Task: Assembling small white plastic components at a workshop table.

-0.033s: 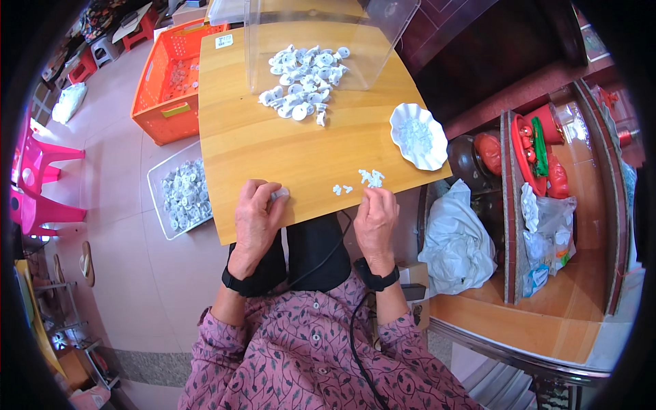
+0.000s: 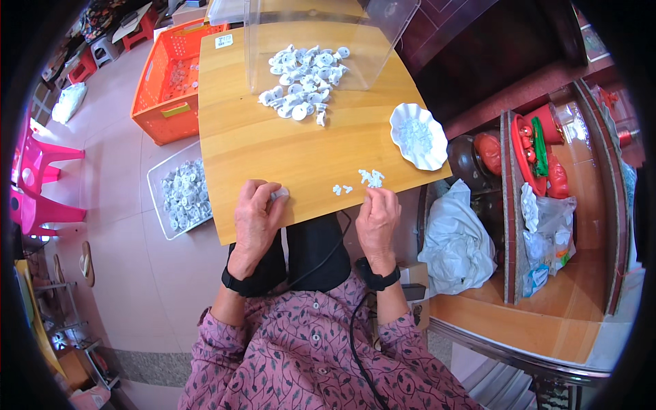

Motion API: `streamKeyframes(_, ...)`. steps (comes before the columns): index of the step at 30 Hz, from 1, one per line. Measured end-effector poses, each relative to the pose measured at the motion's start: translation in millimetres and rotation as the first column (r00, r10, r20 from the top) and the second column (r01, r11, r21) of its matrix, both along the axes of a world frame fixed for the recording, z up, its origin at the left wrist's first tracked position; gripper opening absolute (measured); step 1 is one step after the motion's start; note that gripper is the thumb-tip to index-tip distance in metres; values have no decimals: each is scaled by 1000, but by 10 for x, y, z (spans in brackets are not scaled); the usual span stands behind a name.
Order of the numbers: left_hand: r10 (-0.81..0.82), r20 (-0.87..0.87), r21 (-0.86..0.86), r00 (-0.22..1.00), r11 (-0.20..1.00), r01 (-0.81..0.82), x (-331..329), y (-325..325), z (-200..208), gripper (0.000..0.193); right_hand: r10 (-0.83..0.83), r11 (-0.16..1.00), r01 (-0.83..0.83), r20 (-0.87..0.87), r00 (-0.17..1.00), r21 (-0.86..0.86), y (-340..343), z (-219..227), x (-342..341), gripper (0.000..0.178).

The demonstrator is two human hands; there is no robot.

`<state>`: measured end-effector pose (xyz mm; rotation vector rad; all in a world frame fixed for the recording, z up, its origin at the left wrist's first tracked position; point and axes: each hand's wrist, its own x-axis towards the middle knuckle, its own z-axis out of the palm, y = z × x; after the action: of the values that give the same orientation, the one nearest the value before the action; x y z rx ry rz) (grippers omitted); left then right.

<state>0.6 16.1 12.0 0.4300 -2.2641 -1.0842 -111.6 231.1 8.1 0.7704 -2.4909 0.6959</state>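
The left hand (image 2: pixel 254 212) is positioned over the near edge of the wooden tabletop (image 2: pixel 239 137), left of centre. Its thumb and fingers grasp a small translucent disc-shaped part (image 2: pixel 280 194) at the fingertips. The right hand (image 2: pixel 378 215) is positioned at the near edge, right of centre, with thumb and index finger brought together beside a small pile of white plastic pieces (image 2: pixel 372 178). Whether a piece is held between these fingertips cannot be told. A few loose white pieces (image 2: pixel 342 190) lie just left of the pile.

A scalloped white dish (image 2: pixel 443 146) containing small clear pieces (image 2: pixel 415 137) stands at the right edge of the tabletop. At the far side, a heap of white round-headed parts (image 2: pixel 301 89) lies partly within a transparent plastic bin (image 2: pixel 369 65) and spills out toward the near side. Left of the tabletop, an orange perforated crate (image 2: pixel 152 121) stands far, and a clear tub (image 2: pixel 156 205) of similar round parts (image 2: pixel 184 195) stands nearer.
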Motion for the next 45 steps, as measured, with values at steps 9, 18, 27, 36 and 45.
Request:
streamKeyframes(9, 22, -39, -37, 999, 999, -23, -11, 0, -58, 25, -59, 992, 54, 41, 997, 113, 22, 96, -12, 23)
streamKeyframes(18, 38, -58, 67, 998, 997, -34, -21, 22, -58, 23, -48, 993, 53, 57, 997, -104, 84, -9, -13, 20)
streamKeyframes(27, 82, -60, 49, 995, 996, -79, 13, -7, -56, 23, 41, 997, -42, 10, 999, 67, 49, 82, 100, 26)
streamKeyframes(36, 120, -107, 43, 987, 992, -116, -11, 10, -101, 25, 86, 993, -79, -83, 993, 82, 127, -19, 53, 12)
streamKeyframes(45, 96, 52, -231, 994, 969, -81, -108, 55, 21, 27, 38, 998, -38, -7, 999, -49, 39, -24, 163, 5)
